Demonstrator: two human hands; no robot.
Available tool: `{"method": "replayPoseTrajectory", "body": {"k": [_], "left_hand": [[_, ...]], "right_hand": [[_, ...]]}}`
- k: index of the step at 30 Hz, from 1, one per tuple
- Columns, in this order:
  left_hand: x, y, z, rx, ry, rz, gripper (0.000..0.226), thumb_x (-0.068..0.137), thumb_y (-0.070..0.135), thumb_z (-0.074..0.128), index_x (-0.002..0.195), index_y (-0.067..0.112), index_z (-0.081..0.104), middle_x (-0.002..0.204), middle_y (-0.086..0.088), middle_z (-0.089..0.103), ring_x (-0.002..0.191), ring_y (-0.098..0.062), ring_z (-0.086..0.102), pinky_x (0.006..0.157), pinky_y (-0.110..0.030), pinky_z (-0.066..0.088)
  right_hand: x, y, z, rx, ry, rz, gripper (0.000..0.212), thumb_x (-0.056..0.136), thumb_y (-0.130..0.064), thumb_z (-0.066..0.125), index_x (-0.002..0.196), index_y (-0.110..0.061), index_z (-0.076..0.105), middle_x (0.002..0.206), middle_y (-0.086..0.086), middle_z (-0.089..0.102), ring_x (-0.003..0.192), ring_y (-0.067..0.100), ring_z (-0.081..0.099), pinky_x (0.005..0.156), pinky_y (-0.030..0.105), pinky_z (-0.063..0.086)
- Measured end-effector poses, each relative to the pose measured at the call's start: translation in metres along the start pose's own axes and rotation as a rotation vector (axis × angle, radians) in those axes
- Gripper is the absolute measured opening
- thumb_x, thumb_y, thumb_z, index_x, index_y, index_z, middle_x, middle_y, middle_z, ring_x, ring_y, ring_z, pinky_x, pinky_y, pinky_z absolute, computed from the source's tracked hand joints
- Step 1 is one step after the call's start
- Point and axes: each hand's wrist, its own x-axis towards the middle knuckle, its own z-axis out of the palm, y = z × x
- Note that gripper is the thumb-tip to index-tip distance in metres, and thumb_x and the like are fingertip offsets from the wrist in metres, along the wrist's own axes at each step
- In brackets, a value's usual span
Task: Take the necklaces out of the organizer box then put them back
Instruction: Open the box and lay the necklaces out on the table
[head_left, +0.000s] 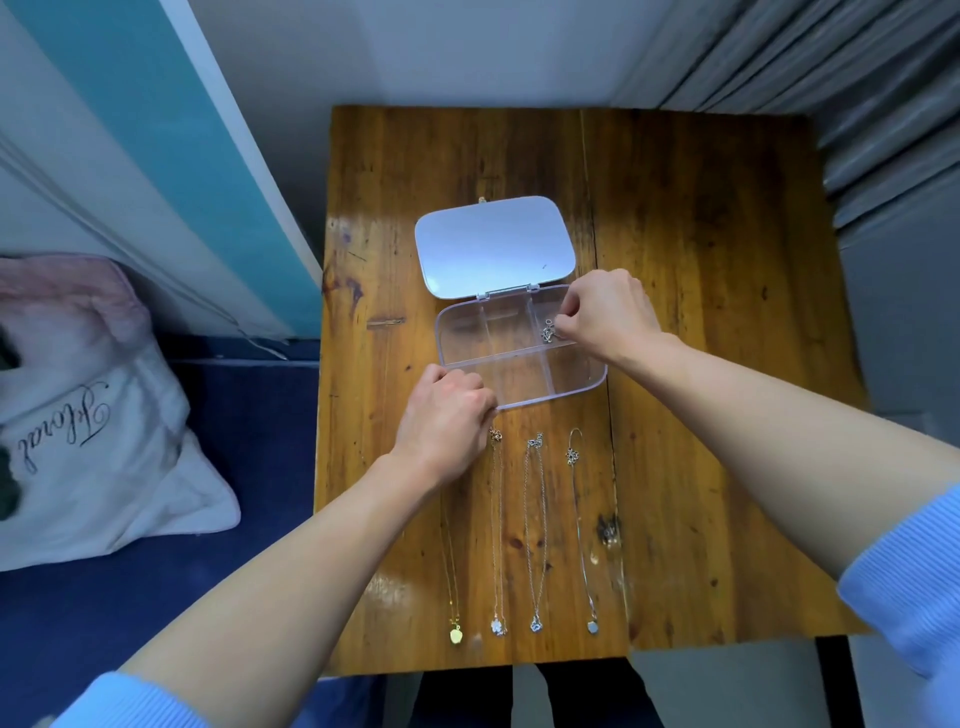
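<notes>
A clear plastic organizer box (470, 340) lies open on the wooden table (701, 312), its white lid (493, 244) folded back. My right hand (608, 314) pinches a bunched silver necklace (548, 331) over the box's far right compartment. The other compartments look bare. My left hand (441, 415) grips the box's near left corner. Several necklaces lie stretched in a row in front of the box: a gold one with a yellow pendant (455, 635), one with a flower pendant (498, 625), a silver chain (535, 540) and a thin one with a round pendant (592, 626).
A white and pink cushion (98, 426) lies on a blue surface (244, 545) left of the table. Grey curtains (857, 93) hang at the right and a teal wall panel (171, 145) rises at the left. Dark legs show under the table's near edge.
</notes>
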Motion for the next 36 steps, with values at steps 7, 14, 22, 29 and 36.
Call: {"method": "replayPoseTrajectory", "body": {"k": [7,14,22,29,36], "left_hand": [[0.002,0.0,-0.001,0.015,-0.011,-0.016,0.025,0.095,0.031,0.052,0.099,0.022,0.074,0.09,0.005,0.068,0.09,-0.018,0.059,0.086,-0.031,0.031],[0.025,0.009,-0.016,-0.304,0.031,-0.209,0.022,0.091,0.03,0.059,0.098,0.015,0.073,0.095,-0.003,0.07,0.092,-0.023,0.064,0.081,-0.037,0.049],[0.088,0.058,-0.009,-0.431,-0.047,-0.153,0.044,0.09,0.022,0.06,0.133,0.021,0.054,0.125,-0.005,0.054,0.115,-0.025,0.053,0.094,-0.041,0.048],[0.116,0.078,0.01,-0.309,-0.091,-0.1,0.021,0.091,0.032,0.06,0.107,0.028,0.074,0.107,-0.008,0.06,0.106,-0.027,0.056,0.083,-0.037,0.049],[0.118,0.084,0.003,-0.38,0.083,-0.137,0.014,0.084,0.017,0.06,0.082,0.009,0.071,0.091,-0.01,0.066,0.089,-0.027,0.06,0.076,-0.035,0.047]], "right_hand": [[-0.006,0.003,-0.018,0.143,0.067,0.055,0.007,0.081,-0.02,0.072,0.075,-0.016,0.072,0.074,0.001,0.065,0.072,0.014,0.061,0.062,0.025,0.049],[-0.027,0.016,-0.068,0.793,-0.026,0.213,0.012,0.083,-0.009,0.065,0.072,-0.011,0.07,0.078,0.008,0.067,0.077,0.017,0.068,0.058,0.023,0.056],[-0.057,0.054,-0.093,1.251,-0.13,0.364,0.014,0.085,-0.003,0.06,0.071,-0.006,0.062,0.075,0.009,0.059,0.064,0.015,0.065,0.053,0.022,0.052],[-0.07,0.083,-0.088,1.515,-0.146,0.515,0.016,0.071,-0.002,0.059,0.085,-0.008,0.065,0.068,0.004,0.058,0.056,0.012,0.058,0.047,0.021,0.047],[-0.082,0.116,-0.084,1.591,-0.149,0.634,0.019,0.081,0.007,0.049,0.083,-0.007,0.063,0.066,0.004,0.06,0.051,0.011,0.054,0.044,0.018,0.044]]}}
